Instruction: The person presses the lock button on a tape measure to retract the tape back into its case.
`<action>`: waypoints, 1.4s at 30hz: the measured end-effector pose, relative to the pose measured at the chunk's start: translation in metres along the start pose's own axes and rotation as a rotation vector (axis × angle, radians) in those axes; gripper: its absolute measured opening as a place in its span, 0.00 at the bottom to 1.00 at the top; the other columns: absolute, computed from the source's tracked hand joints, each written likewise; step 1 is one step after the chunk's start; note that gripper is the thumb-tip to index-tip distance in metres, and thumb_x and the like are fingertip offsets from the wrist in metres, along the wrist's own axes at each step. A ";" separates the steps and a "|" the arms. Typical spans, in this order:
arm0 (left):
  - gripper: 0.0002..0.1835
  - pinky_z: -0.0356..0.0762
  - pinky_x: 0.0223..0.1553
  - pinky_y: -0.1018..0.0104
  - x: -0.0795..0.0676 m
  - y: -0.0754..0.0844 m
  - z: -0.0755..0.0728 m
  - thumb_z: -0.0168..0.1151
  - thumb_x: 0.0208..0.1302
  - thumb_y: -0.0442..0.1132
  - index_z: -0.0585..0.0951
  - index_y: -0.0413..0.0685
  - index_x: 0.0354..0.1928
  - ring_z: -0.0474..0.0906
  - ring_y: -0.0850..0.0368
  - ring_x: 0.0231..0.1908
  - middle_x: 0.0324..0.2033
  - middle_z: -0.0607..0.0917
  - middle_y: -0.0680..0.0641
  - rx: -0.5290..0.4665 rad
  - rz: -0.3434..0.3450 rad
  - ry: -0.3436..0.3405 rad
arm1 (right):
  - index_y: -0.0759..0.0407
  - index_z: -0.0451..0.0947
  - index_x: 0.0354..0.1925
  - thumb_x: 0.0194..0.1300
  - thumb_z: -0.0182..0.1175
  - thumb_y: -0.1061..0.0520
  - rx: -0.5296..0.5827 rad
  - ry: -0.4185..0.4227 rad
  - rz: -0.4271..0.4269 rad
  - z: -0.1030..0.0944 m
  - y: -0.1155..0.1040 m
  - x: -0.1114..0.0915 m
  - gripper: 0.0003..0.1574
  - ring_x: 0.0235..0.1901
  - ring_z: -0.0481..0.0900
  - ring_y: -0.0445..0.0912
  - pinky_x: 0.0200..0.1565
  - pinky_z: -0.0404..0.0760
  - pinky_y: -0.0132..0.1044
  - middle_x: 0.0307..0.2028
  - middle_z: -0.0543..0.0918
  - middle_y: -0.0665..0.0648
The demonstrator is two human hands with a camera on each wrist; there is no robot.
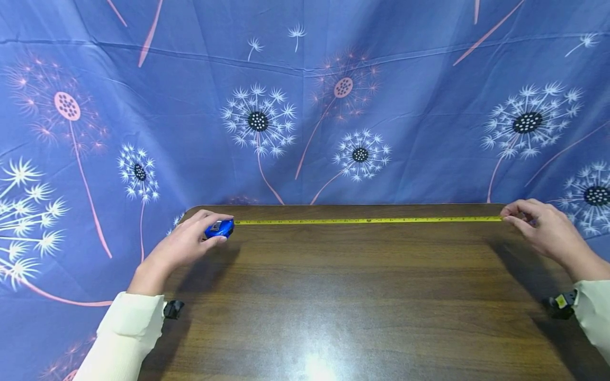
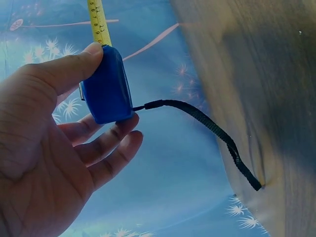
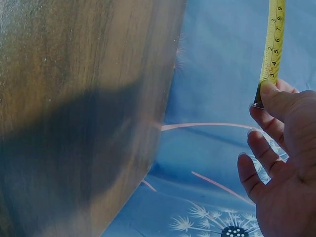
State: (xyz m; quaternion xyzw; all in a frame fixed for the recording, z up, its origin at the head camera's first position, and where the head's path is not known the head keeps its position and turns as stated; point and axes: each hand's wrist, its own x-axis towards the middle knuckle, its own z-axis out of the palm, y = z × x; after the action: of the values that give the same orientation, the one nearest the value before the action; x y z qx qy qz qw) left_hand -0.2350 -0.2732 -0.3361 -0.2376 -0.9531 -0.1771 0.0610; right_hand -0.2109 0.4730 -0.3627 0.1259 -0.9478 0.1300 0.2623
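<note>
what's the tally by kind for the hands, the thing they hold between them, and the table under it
Hands: 2 (left hand, right hand)
Blue tape measure, counted as one with its pulled-out yellow blade and black strap: 1
Wood-grain table: 1
Total: 4

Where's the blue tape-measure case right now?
In the head view, the blue case is in the left hand, near the far left corner of the table, with yellow tape stretching right.
</note>
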 end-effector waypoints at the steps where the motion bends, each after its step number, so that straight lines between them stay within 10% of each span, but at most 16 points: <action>1: 0.26 0.71 0.58 0.36 0.000 0.001 -0.001 0.67 0.73 0.44 0.76 0.55 0.71 0.74 0.40 0.60 0.61 0.77 0.41 0.001 0.002 0.002 | 0.55 0.83 0.36 0.61 0.71 0.72 -0.005 -0.004 0.007 -0.001 0.000 0.000 0.13 0.28 0.68 0.30 0.28 0.66 0.32 0.32 0.82 0.55; 9: 0.26 0.70 0.60 0.34 -0.001 0.003 -0.006 0.65 0.74 0.43 0.75 0.55 0.72 0.73 0.39 0.61 0.61 0.76 0.40 -0.002 0.013 -0.005 | 0.57 0.83 0.37 0.65 0.69 0.69 -0.030 -0.050 0.050 -0.004 -0.003 0.002 0.08 0.30 0.71 0.36 0.32 0.69 0.48 0.35 0.83 0.58; 42: 0.24 0.74 0.54 0.38 -0.004 -0.001 -0.001 0.65 0.73 0.37 0.78 0.57 0.69 0.75 0.43 0.55 0.56 0.78 0.41 0.001 0.116 0.053 | 0.57 0.84 0.37 0.63 0.70 0.70 0.050 0.031 0.022 0.002 0.000 -0.004 0.10 0.28 0.68 0.30 0.28 0.64 0.25 0.32 0.82 0.52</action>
State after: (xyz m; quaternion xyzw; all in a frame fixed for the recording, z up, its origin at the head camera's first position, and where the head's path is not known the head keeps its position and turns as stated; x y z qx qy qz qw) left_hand -0.2317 -0.2767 -0.3360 -0.2876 -0.9359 -0.1791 0.0964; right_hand -0.2085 0.4734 -0.3664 0.1197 -0.9415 0.1584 0.2723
